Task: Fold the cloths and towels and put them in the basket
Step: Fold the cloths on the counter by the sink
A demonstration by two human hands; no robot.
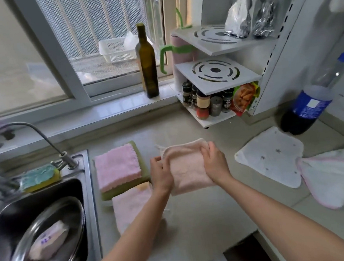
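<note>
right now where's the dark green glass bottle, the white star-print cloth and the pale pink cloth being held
dark green glass bottle [148, 70], head view, mid body
white star-print cloth [273, 159], head view, flat centre
pale pink cloth [188, 170], head view, middle between the hands

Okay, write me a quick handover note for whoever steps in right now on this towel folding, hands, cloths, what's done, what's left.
Left hand and right hand both grip the peach cloth on the counter, mid-fold.
Done: pink cloth folded on a green cloth; another pink cloth folded in front of them.
Left: white starred cloth and pink-edged white towel, both unfolded at right.
White basket shows only beyond the window; nothing packed yet.
</note>
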